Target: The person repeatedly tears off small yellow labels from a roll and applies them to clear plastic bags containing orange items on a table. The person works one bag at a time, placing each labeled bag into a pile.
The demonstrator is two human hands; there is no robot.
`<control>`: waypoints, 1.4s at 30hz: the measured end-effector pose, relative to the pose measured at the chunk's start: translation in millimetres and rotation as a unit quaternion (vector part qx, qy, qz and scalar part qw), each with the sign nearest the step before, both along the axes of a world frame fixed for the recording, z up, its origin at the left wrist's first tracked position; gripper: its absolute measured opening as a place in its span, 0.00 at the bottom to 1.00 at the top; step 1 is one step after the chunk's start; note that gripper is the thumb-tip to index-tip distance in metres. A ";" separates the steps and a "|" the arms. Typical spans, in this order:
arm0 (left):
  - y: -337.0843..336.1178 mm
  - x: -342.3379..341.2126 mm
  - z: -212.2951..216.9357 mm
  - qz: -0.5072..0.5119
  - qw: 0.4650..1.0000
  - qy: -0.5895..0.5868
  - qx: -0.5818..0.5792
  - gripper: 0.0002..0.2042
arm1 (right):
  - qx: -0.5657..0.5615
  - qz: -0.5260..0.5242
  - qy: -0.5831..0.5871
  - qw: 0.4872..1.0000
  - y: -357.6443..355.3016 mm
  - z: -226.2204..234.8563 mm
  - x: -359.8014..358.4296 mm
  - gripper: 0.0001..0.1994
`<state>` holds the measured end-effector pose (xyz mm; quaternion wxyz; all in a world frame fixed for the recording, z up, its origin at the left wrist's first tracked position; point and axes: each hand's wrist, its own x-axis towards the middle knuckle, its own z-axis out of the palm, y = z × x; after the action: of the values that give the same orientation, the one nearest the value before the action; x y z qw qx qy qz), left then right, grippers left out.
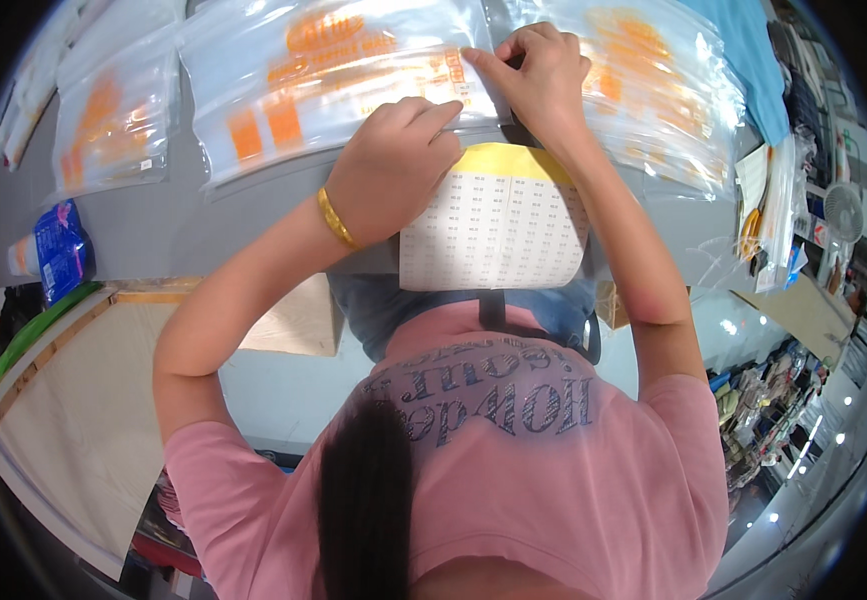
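Fingers bent, grip impossible to tell, the left hand (400, 150) and right hand (545, 82) are reaching over the clear bag (338, 80), whose thin film uneven pressure could crease.

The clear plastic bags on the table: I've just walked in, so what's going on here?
A person in a pink T-shirt is working over a clear bag with orange print. Their right hand is at its right edge, the left hand over its lower edge; whether either grips anything is unclear. A white, yellow-topped printed sheet lies below the hands at the near edge of the table. More bags lie on either side.
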<state>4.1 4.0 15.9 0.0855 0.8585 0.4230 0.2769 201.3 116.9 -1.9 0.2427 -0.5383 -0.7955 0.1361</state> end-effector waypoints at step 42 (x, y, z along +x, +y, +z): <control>-45.6 -13.4 80.4 0.054 0.584 -0.438 -0.681 0.22 | -0.324 -0.105 0.240 0.909 145.5 90.6 247.7 0.18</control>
<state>-9.3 -41.7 96.3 0.8046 0.2992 0.4450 0.2549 449.0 262.4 88.8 0.2517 -0.6189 -0.5640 0.4852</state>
